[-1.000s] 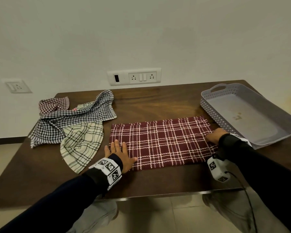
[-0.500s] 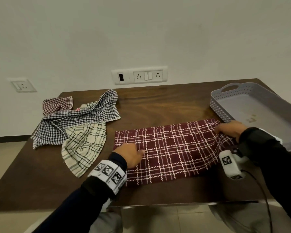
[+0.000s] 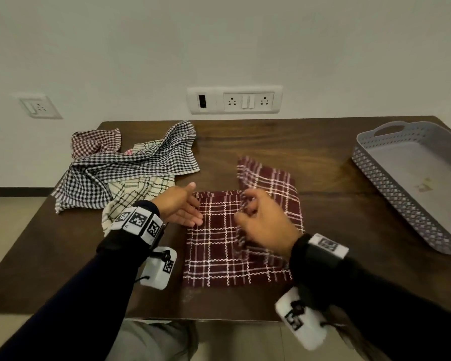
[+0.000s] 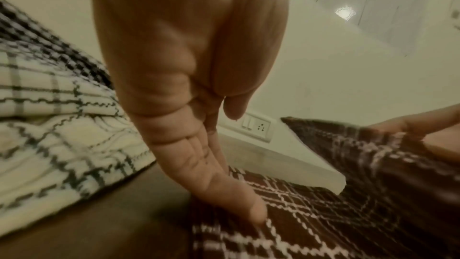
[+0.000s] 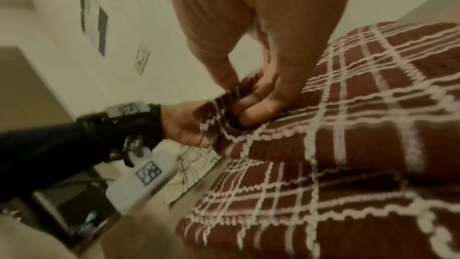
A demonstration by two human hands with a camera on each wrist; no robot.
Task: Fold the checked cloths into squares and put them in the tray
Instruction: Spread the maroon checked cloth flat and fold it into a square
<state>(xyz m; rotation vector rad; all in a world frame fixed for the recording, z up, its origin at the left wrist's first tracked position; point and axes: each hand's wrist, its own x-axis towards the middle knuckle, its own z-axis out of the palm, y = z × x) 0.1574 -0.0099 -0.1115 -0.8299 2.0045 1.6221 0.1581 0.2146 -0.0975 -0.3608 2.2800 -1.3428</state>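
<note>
A maroon checked cloth (image 3: 219, 251) lies in the middle of the table, its right half turned over toward the left. My right hand (image 3: 248, 212) pinches the carried edge (image 5: 224, 105) between thumb and fingers, above the cloth's left part. A loose corner (image 3: 255, 170) still sticks out toward the back. My left hand (image 3: 193, 207) is open, with straight fingers (image 4: 231, 200) touching the cloth's left edge. The grey perforated tray (image 3: 391, 188) stands at the right with nothing in it.
A heap of unfolded cloths lies at the back left: a black-and-white check (image 3: 120, 170), a cream one with dark lines (image 3: 138, 191) and a small red check (image 3: 94, 142). Sockets (image 3: 235, 101) are on the wall behind. The table's front edge is close to my arms.
My right hand has picked up the maroon cloth's right edge and carried it leftward over the cloth, halving its width. My left hand moved from pressing the near-left corner to the left edge.
</note>
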